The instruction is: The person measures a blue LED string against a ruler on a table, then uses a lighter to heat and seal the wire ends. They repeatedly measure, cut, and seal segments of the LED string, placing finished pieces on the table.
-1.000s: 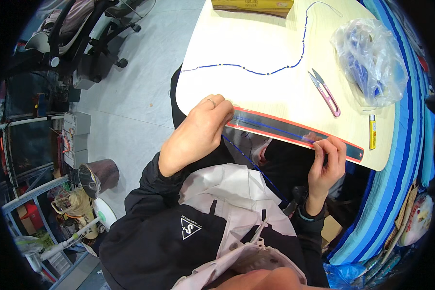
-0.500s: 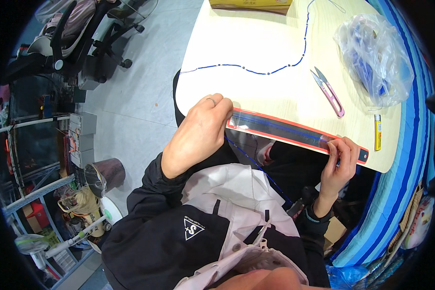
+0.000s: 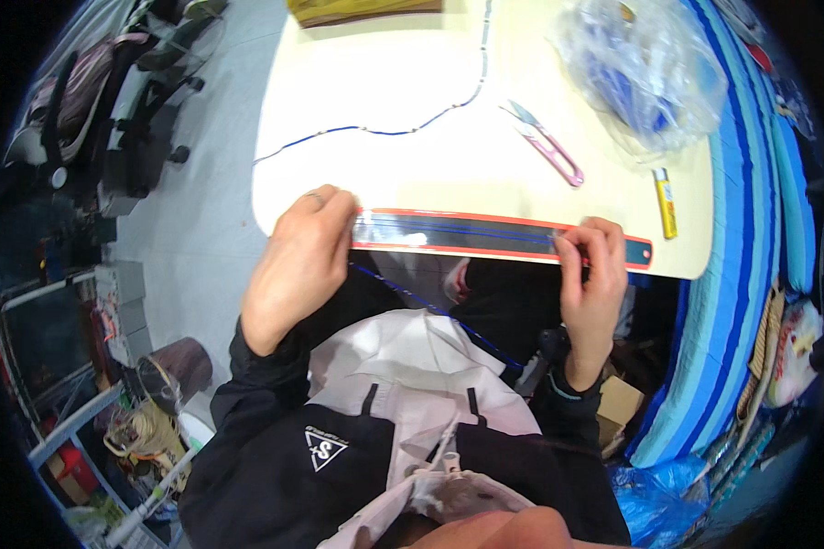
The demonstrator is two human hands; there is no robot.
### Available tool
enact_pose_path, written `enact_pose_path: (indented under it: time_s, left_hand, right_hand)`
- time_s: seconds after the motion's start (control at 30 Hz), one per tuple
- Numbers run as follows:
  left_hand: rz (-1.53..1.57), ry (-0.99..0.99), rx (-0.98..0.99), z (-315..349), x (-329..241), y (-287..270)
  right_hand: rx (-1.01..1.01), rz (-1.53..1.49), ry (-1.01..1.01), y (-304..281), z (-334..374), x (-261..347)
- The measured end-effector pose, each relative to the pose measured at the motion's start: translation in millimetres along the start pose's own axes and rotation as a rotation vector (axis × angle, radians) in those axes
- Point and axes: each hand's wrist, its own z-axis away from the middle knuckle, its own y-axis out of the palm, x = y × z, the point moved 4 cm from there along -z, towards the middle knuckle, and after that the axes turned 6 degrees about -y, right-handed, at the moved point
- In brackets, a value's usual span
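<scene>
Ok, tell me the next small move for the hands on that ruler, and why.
Probably slide the right hand rightward along the ruler: the blue cord lies stretched over it, pinned at the near end by the left hand, short of the far end.

dark ruler point(image 3: 485, 236) edged red (blue cord point(image 3: 403, 131) along it), pink snips point(image 3: 547, 146), cream table point(image 3: 412, 82).

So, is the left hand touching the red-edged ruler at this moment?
Touching. The head view shows the left hand with its fingers laid over the left end of the red-edged ruler at the table edge, no gap between them.
</scene>
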Motion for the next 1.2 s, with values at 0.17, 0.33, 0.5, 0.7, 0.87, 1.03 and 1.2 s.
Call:
enact_pose_path:
  time_s: [0.17, 0.33, 0.5, 0.7, 0.87, 1.03, 1.2]
  left_hand:
    - [-0.002, 0.001, -0.009, -1, -4, 0]
    - [0.000, -0.006, -0.014, 0, -6, 0]
    - [0.008, -0.015, 0.002, -1, -6, 0]
    - [-0.007, -0.029, 0.006, -1, -6, 1]
    - [-0.026, -0.018, 0.005, -1, -6, 0]
    - [-0.029, -0.017, 0.014, -1, -6, 1]
    - [-0.016, -0.006, 0.005, -1, -6, 0]
  right_hand:
    - [-0.057, -0.124, 0.057, 2, 0, -3]
    - [-0.070, -0.171, 0.075, 2, 1, -5]
    - [-0.098, -0.213, 0.107, 1, 4, -9]
    - [-0.272, -0.269, 0.163, -6, 12, -18]
    - [-0.297, -0.117, -0.019, -8, 11, -11]
    - [-0.148, -0.102, -0.059, -4, 6, -5]
    - [-0.112, 0.007, -0.114, 1, 1, 0]
